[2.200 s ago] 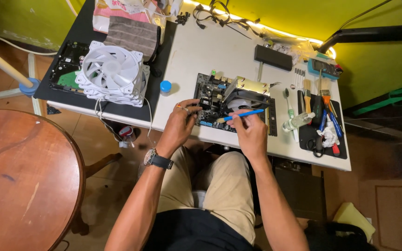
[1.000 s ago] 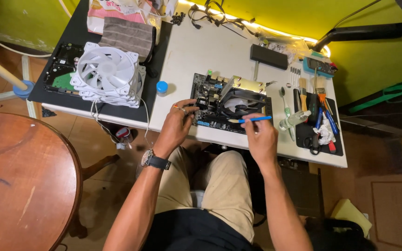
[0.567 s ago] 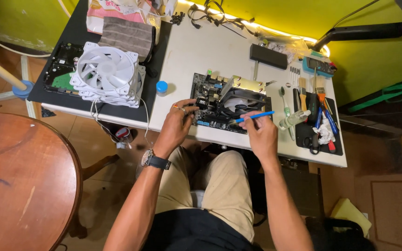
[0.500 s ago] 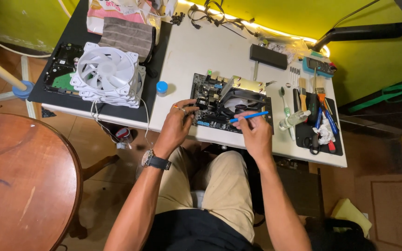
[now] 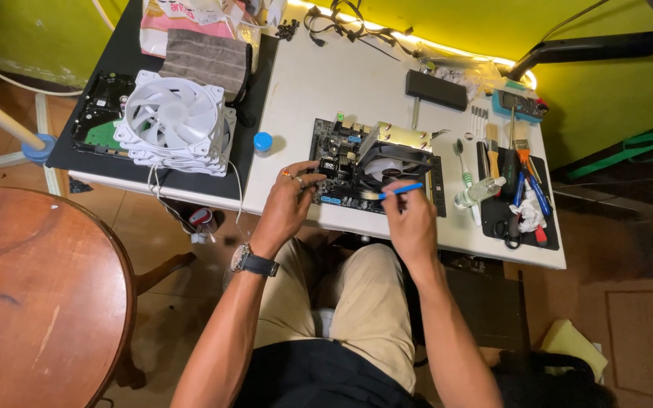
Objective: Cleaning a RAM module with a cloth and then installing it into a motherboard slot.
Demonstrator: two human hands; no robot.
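Observation:
A dark motherboard [image 5: 339, 155] with a black cooler fan [image 5: 391, 162] on top lies near the front edge of the white table [image 5: 341, 83]. My left hand [image 5: 289, 205], with a ring and a wristwatch, rests its fingertips on the board's front left corner. My right hand [image 5: 411, 219] pinches a thin blue tool [image 5: 400, 190], held almost level, its tip at the front of the cooler fan.
A stack of white case fans [image 5: 171, 121] and a hard drive [image 5: 101, 113] sit on a black mat at left. A small blue-capped jar [image 5: 263, 143] stands beside them. Brushes, a clear bottle [image 5: 478, 192] and pliers lie on the right. A round wooden table [image 5: 35, 295] stands lower left.
My right hand and the blue tool shifted slightly over the cooler fan; the tool now points left, nearly level. My left hand stayed on the board's corner.

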